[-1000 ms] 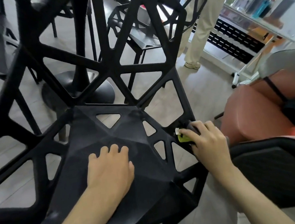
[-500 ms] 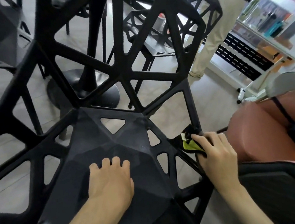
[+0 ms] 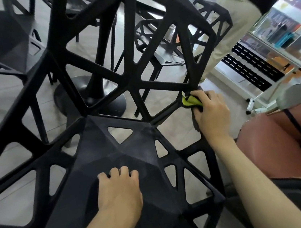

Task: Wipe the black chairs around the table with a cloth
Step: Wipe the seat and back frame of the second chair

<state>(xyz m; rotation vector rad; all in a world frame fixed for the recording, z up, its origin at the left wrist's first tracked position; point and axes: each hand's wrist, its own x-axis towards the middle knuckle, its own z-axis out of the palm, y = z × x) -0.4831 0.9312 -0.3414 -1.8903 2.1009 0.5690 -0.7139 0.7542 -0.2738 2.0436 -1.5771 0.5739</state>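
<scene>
Up the chair's right frame goes the right hand (image 3: 211, 114), fingers clenched round the yellow-green cloth (image 3: 190, 100) pressed against a strut joint. One left hand (image 3: 120, 190) rests on the black chair (image 3: 112, 152) seat, fingers slightly bent, grasping nothing. Two more black chairs (image 3: 157, 37) stand beyond.

Black chair (image 3: 124, 151), angular open-lattice frame, standing upright, filling foreground. Yellow-green cloth (image 3: 190, 100), bunched, pressing against strut joint at backrest's lower right corner.
</scene>
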